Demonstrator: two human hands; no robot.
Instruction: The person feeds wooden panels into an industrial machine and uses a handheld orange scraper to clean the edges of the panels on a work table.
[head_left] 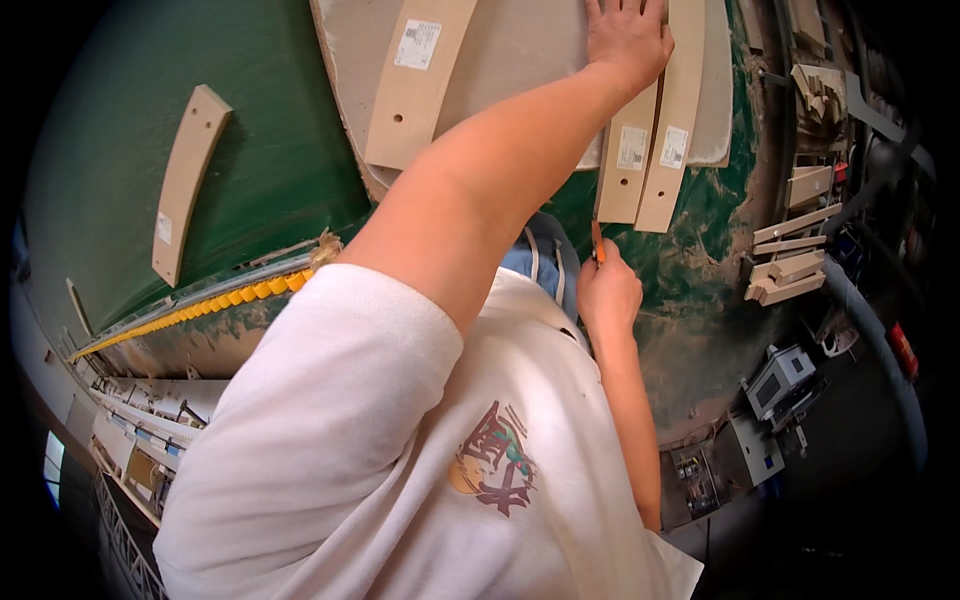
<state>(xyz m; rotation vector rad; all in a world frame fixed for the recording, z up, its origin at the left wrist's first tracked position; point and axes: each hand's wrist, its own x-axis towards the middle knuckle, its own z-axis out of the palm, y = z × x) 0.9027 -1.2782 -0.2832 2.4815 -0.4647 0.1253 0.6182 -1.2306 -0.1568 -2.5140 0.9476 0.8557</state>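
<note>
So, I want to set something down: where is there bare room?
Widest: the green surface between the lone curved board and the pale panel. The panel has a smaller bare patch between its leftmost board and the left hand. Crowded: the paired boards by the right hand, and the wood pieces at far right.

A head-worn fisheye looks down over both hands (628, 42).

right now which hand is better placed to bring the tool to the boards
Likely the right hand: it holds the orange tool near one end of the paired boards; the left hand is farther along.
</note>
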